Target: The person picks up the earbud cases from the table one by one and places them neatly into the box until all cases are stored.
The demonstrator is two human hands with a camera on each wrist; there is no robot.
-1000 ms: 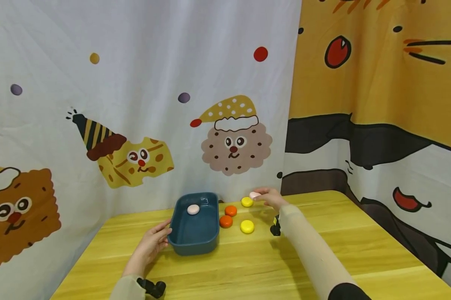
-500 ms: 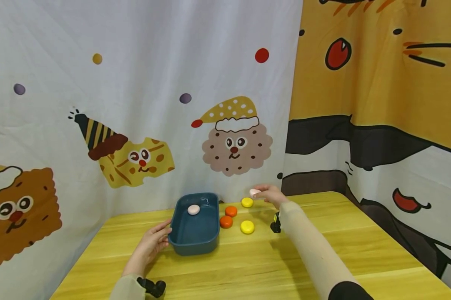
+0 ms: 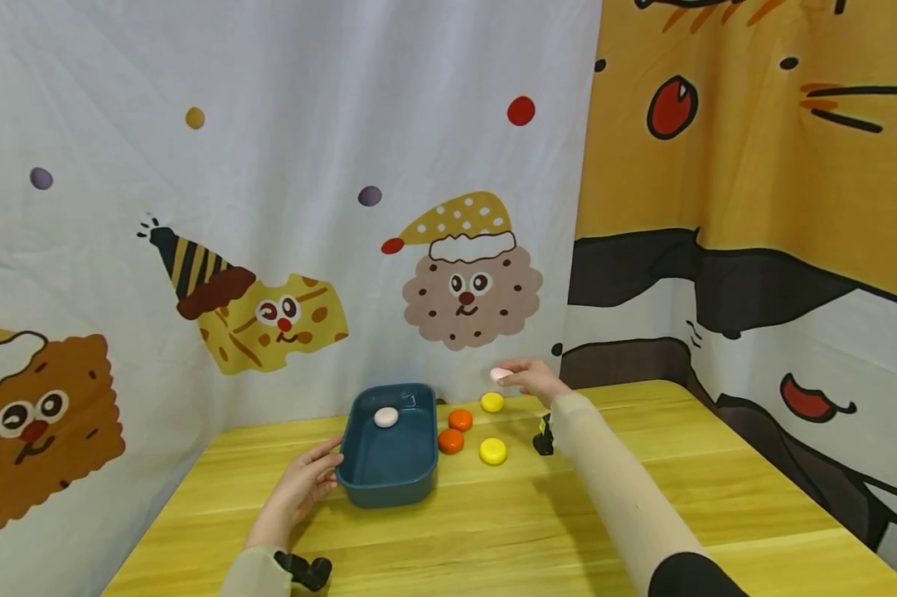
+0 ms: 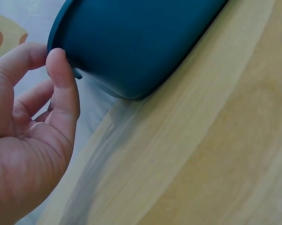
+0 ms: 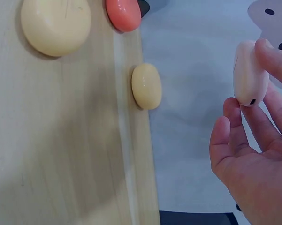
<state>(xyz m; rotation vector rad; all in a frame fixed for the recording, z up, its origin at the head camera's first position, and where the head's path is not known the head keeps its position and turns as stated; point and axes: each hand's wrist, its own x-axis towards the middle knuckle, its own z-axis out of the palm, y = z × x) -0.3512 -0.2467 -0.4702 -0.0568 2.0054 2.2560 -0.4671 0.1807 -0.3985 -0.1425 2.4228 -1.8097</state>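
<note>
A dark blue-green rectangular bin (image 3: 387,492) stands on the table with one pale pink rounded disc (image 3: 385,417) inside. My left hand (image 3: 299,489) is at its left side; in the left wrist view the thumb (image 4: 63,70) and forefinger pinch the rim. Held up above the table's back edge is a second pale pink disc (image 5: 247,75), which has a small dark slot. My right hand (image 3: 534,380) grips it between thumb and fingers. Below that hand lie a far yellow disc (image 3: 492,402) and a nearer yellow disc (image 3: 493,451).
Two orange discs, a farther one (image 3: 460,420) and a nearer one (image 3: 451,441), lie just right of the bin. The wooden table (image 3: 463,539) backs onto a printed curtain (image 3: 284,207), with more printed cloth at the right.
My right hand has lifted the pale pink disc from beside the far yellow one and moved it slightly left. The left hand and bin stay in place.
</note>
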